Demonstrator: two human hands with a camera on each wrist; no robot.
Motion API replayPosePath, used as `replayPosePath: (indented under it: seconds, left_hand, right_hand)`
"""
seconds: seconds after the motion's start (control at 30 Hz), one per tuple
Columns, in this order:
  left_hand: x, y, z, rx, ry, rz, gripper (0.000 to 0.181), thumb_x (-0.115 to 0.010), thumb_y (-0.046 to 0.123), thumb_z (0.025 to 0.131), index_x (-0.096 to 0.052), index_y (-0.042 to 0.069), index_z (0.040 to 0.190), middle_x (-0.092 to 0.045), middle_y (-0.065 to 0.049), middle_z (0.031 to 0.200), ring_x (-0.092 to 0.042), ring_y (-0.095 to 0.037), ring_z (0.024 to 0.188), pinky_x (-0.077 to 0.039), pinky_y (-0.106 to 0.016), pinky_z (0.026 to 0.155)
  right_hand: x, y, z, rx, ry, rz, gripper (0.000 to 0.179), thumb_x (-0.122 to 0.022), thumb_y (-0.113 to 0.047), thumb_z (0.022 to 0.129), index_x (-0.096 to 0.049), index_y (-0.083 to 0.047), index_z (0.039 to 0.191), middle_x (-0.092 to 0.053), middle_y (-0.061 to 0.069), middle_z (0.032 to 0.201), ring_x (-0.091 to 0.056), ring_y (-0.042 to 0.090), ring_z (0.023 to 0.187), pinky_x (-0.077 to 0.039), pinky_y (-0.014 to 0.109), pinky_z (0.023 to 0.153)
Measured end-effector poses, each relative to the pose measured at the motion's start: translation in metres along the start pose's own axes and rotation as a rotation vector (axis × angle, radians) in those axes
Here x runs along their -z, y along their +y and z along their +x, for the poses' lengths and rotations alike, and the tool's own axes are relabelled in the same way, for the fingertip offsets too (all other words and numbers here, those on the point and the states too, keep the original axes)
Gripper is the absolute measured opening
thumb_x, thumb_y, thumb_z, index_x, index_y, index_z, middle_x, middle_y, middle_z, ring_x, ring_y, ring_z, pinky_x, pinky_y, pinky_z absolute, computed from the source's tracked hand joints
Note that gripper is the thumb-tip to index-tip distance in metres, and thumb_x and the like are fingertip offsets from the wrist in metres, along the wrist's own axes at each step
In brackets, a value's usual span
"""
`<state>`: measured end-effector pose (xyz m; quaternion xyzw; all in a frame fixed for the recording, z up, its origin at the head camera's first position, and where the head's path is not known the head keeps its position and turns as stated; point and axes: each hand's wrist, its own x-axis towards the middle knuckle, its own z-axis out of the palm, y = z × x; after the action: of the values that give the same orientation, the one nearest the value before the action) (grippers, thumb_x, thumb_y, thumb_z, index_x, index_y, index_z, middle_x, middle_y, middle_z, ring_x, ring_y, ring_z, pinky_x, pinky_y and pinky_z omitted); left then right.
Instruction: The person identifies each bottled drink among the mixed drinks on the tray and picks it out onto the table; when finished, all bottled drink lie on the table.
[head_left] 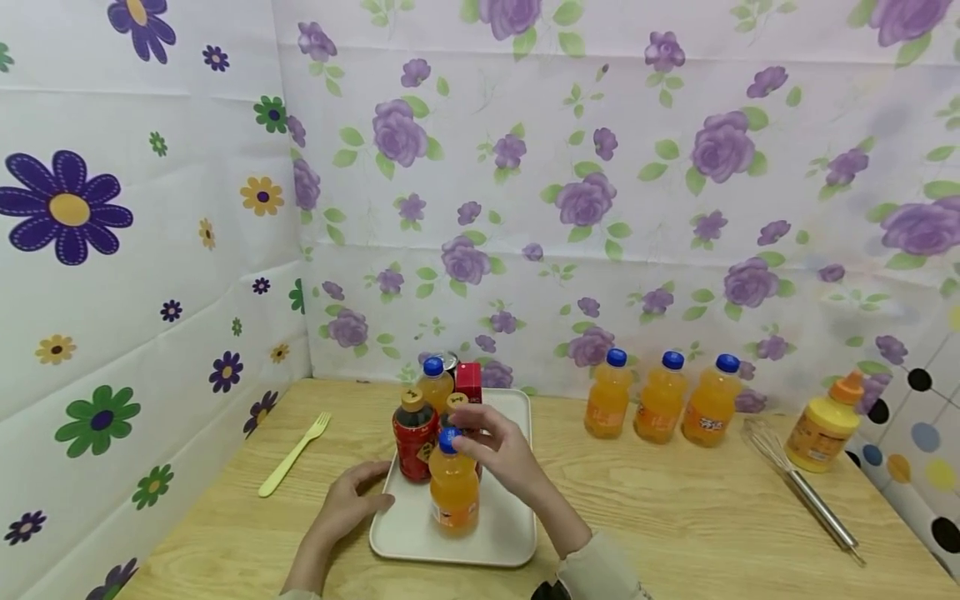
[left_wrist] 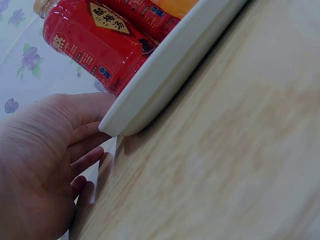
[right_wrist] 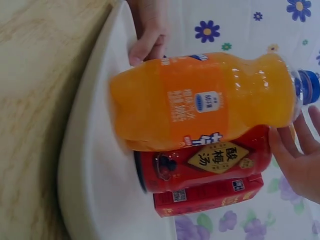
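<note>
My left hand (head_left: pixel 348 504) grips the left rim of a cream tray (head_left: pixel 495 546); its thumb lies over the rim and the fingers are on the outer side. An orange soda bottle (head_left: pixel 453 487) with a blue cap stands at the tray's front. Around that cap my right hand (head_left: pixel 498 450) hovers with loosely bent fingers; in the right wrist view its fingertips (right_wrist: pixel 298 119) are beside the neck, not closed round it. Behind stand a red plum drink bottle (head_left: pixel 414 446), a second one (right_wrist: pixel 215 160) partly hidden, another orange soda bottle (head_left: pixel 435 383) and a red carton (head_left: pixel 468 379).
A can (head_left: pixel 448 360) shows behind the carton. Left of the tray lies a yellow-green fork (head_left: pixel 296 454). Three orange soda bottles (head_left: pixel 660 400) stand at the back right, near a whisk (head_left: pixel 813 504) and a yellow squeeze bottle (head_left: pixel 821 433). Flowered sheets (head_left: pixel 525 208) border the table.
</note>
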<state>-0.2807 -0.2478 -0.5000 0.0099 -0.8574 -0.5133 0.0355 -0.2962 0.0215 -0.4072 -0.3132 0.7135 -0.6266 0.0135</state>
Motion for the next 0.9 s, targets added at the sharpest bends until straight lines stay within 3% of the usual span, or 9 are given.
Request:
replayPosePath:
  seconds: [0.17, 0.3, 0.53, 0.9]
  left_hand:
    - [0.001, 0.001, 0.001, -0.003, -0.007, -0.011, 0.055, -0.076, 0.008, 0.077, -0.061, 0.001, 0.130, -0.058, -0.021, 0.136, -0.046, -0.042, 0.134, -0.033, -0.058, 0.115]
    - [0.002, 0.001, 0.000, 0.010, -0.012, -0.008, 0.056, -0.076, 0.008, 0.077, -0.060, 0.001, 0.131, -0.057, -0.020, 0.137, -0.046, -0.041, 0.134, -0.034, -0.057, 0.115]
    - [0.000, 0.000, -0.002, 0.014, -0.004, -0.015, 0.056, -0.076, 0.007, 0.077, -0.060, 0.001, 0.130, -0.058, -0.020, 0.136, -0.048, -0.040, 0.132, -0.036, -0.056, 0.114]
    - [0.000, -0.001, -0.001, 0.020, -0.006, -0.012, 0.056, -0.077, 0.008, 0.077, -0.060, 0.001, 0.130, -0.057, -0.020, 0.137, -0.046, -0.041, 0.134, -0.033, -0.058, 0.115]
  right_hand:
    - [-0.006, 0.007, 0.000, -0.053, -0.069, -0.046, 0.040, -0.064, -0.026, 0.094, -0.059, -0.007, 0.129, -0.062, 0.017, 0.127, -0.061, 0.023, 0.109, -0.051, 0.018, 0.091]
    - [-0.010, 0.008, -0.001, -0.065, -0.070, -0.022, 0.043, -0.068, -0.023, 0.091, -0.059, -0.006, 0.130, -0.063, 0.016, 0.129, -0.062, 0.024, 0.114, -0.051, 0.016, 0.093]
    - [-0.017, 0.002, -0.004, -0.039, -0.075, 0.020, 0.046, -0.070, -0.015, 0.089, -0.057, -0.003, 0.132, -0.064, 0.019, 0.130, -0.058, 0.034, 0.125, -0.050, 0.041, 0.106]
    - [-0.012, 0.000, -0.004, -0.055, 0.017, -0.108, 0.038, -0.076, -0.019, 0.085, -0.069, -0.003, 0.118, -0.071, 0.014, 0.118, -0.067, 0.031, 0.113, -0.049, 0.053, 0.104]
